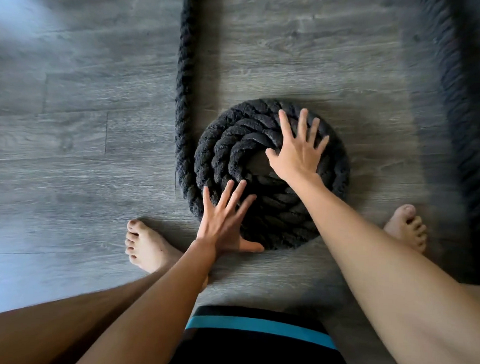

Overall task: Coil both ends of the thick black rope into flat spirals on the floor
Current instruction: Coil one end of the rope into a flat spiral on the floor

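Grey plank floor (69, 134) | flat rope spiral (227, 142) between bare feet, free rope (185, 67) running straight ahead from its left edge | left hand (225, 223) nearer it, right hand (297, 151) central | fingers splayed, pressing, gripping nothing

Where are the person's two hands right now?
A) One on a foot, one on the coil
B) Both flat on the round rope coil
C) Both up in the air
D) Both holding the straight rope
B: the left hand and the right hand both lie open, fingers spread, pressing on the rope coil on the floor.
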